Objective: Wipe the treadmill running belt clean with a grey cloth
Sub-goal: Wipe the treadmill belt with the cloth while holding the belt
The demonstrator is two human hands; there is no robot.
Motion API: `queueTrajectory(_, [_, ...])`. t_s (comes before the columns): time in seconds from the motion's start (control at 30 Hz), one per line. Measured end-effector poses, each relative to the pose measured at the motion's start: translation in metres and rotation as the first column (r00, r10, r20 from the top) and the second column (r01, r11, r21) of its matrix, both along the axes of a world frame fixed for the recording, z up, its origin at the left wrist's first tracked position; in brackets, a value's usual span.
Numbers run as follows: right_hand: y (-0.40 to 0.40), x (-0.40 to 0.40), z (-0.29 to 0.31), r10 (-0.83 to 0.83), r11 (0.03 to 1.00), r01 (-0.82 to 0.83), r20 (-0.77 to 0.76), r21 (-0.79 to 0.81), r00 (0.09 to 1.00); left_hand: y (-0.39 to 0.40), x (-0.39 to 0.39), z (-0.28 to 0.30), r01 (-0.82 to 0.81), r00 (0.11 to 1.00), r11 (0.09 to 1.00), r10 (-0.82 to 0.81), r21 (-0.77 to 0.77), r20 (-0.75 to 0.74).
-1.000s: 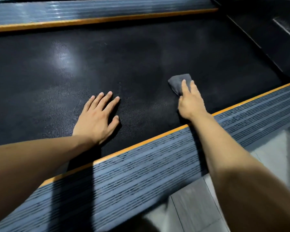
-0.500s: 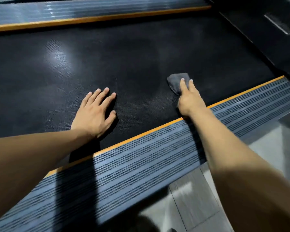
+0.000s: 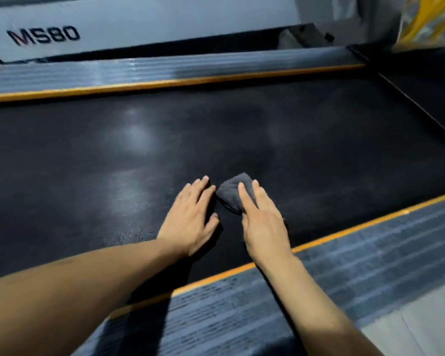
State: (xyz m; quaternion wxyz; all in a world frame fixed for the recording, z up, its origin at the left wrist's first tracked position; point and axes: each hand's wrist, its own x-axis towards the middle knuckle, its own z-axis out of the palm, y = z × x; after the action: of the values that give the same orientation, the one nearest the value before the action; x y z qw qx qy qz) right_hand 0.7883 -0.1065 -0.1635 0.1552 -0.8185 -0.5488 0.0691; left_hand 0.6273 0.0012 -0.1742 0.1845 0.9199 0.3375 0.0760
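The black textured running belt (image 3: pixel 306 155) fills the middle of the head view. A small folded grey cloth (image 3: pixel 233 192) lies on it near the front rail. My right hand (image 3: pixel 263 223) presses flat on the cloth's near right part, fingers stretched over it. My left hand (image 3: pixel 190 218) rests flat on the belt just left of the cloth, fingers together, its fingertips almost touching the cloth's edge.
Ribbed grey side rails with orange edge strips run along the belt's near side (image 3: pixel 344 268) and far side (image 3: pixel 165 70). A white cover marked MS80 (image 3: pixel 139 24) stands behind. Dark housing (image 3: pixel 427 93) bounds the right end. Pale floor tile (image 3: pixel 421 330) shows at bottom right.
My right hand has slid the cloth leftward, close beside my left hand. The view has tilted up, bringing the white MS80 cover into sight.
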Motion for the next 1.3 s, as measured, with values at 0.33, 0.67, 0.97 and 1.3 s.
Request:
queueTrajectory(0.33, [0.101, 0.002, -0.013, -0.024, 0.996, 0.024, 0.006, 0.089, 1.000, 0.172, -0.084, 0.007, -0.189, 0.951, 0.955, 0.237, 0.231, -0.200])
queueTrajectory(0.67, [0.253, 0.042, -0.013, -0.092, 0.996, 0.091, 0.032, 0.024, 0.995, 0.195, -0.111, -0.011, -0.280, 0.941, 0.950, 0.300, 0.141, -0.155])
queueTrajectory(0.97, [0.336, 0.015, -0.020, -0.109, 0.988, 0.105, 0.031, 0.114, 0.994, 0.197, -0.110, -0.014, -0.272, 0.942, 0.952, 0.294, 0.143, -0.164])
queueTrajectory(1.3, [0.345, 0.026, -0.027, -0.103, 0.975, 0.084, 0.081, 0.208, 0.991, 0.198, -0.112, -0.009, -0.253, 0.947, 0.959, 0.273, 0.129, -0.171])
